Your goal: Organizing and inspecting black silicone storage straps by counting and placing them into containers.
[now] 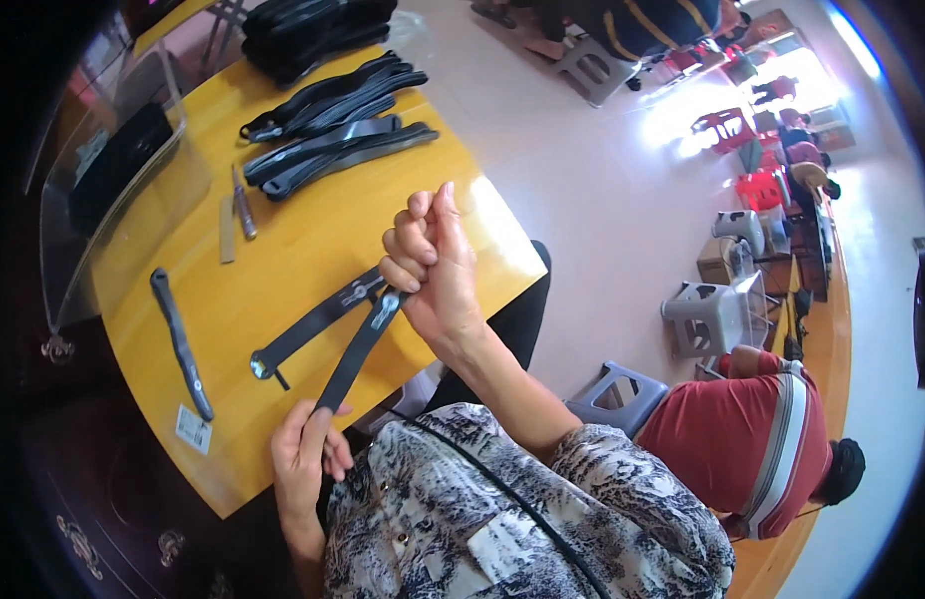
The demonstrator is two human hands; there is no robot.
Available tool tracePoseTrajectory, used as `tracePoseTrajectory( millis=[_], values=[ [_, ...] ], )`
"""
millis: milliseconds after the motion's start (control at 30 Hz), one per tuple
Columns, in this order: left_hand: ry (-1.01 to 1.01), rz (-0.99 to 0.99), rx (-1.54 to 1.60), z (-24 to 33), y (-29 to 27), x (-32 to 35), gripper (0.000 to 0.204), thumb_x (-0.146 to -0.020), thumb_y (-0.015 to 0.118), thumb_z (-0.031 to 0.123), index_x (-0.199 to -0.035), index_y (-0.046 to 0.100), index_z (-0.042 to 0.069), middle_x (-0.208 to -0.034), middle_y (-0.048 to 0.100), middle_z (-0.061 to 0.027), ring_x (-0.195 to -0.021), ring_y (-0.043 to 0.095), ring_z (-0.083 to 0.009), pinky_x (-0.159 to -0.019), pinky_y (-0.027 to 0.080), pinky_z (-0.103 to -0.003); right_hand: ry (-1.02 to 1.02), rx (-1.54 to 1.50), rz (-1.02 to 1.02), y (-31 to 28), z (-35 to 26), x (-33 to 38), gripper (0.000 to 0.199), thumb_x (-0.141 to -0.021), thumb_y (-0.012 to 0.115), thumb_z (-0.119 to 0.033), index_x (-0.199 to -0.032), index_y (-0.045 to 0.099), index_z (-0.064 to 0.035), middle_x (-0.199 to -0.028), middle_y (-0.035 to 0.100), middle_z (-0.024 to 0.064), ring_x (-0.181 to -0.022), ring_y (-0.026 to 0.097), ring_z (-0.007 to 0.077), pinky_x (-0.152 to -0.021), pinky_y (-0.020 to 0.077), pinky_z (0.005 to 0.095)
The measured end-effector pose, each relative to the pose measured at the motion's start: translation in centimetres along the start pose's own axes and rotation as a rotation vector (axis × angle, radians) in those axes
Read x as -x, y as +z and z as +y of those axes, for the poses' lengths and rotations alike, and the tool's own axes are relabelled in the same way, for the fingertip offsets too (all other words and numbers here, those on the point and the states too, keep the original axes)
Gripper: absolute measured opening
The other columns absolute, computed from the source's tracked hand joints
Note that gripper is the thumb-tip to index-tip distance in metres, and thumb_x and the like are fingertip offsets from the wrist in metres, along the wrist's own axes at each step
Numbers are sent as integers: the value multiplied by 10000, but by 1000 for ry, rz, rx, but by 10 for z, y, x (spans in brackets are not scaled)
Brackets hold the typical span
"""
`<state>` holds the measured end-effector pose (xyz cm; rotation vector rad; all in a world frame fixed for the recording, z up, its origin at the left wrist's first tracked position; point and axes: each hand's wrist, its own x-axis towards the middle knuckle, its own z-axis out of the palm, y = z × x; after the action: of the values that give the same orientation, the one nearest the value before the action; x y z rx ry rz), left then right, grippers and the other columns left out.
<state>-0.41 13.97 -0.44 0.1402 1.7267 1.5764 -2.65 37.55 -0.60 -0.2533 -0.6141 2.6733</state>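
Observation:
My right hand (433, 270) is closed around the folded middle of a long black strap (355, 351) above the near edge of the yellow table (283, 230). One end of that strap runs down to my left hand (305, 449), which pinches it near my chest. The other end, with a small metal ring, lies on the tabletop (268, 361). A single black strap (180, 344) lies flat to the left, with a small white tag (193, 427) beside its lower end.
A pile of black straps (333, 125) covers the far part of the table, with more stacked behind (313, 30). A small tool (243, 205) and a wooden stick (226, 228) lie mid-table. A clear plastic box (113, 180) stands left. A seated person in red (762, 439) and plastic stools (617, 394) are right.

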Motion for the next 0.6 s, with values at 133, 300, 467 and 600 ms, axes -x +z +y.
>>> tracePoseTrajectory(
  millis=[133, 300, 467, 600],
  values=[
    [-10, -38, -27, 1, -1, 2, 249, -986, 458, 153, -987, 633, -25, -534, 561, -35, -397, 449, -47, -391, 324, -188, -367, 1184, -116, 5, -33, 16, 302, -991, 448, -366, -886, 551, -103, -637, 480, -16, -548, 425, 86, -436, 350, 244],
    [35, -220, -171, 10, 6, 0, 212, -965, 505, 137, -967, 656, -13, -525, 568, -24, -397, 461, -48, -388, 344, -199, -407, 2015, -854, 33, -26, 57, 205, -887, 593, -308, -869, 604, -104, -775, 583, 83, -834, 587, 237, -596, 494, 322],
    [89, -216, -159, 5, -6, 5, 172, -946, 541, 118, -915, 647, -15, -559, 601, -43, -418, 502, -65, -400, 381, -203, 116, 1902, -1002, 22, -12, 73, 293, -902, 561, -366, -916, 602, -76, -802, 617, 125, -839, 624, 307, -625, 503, 401],
    [8, -148, -64, -1, -13, 9, 146, -920, 572, 79, -873, 650, -35, -646, 659, -91, -468, 574, -97, -426, 407, -205, 98, 1618, -980, 13, -14, 67, 301, -895, 587, -349, -903, 615, -49, -716, 621, 159, -735, 620, 349, -647, 491, 417]
  ],
)
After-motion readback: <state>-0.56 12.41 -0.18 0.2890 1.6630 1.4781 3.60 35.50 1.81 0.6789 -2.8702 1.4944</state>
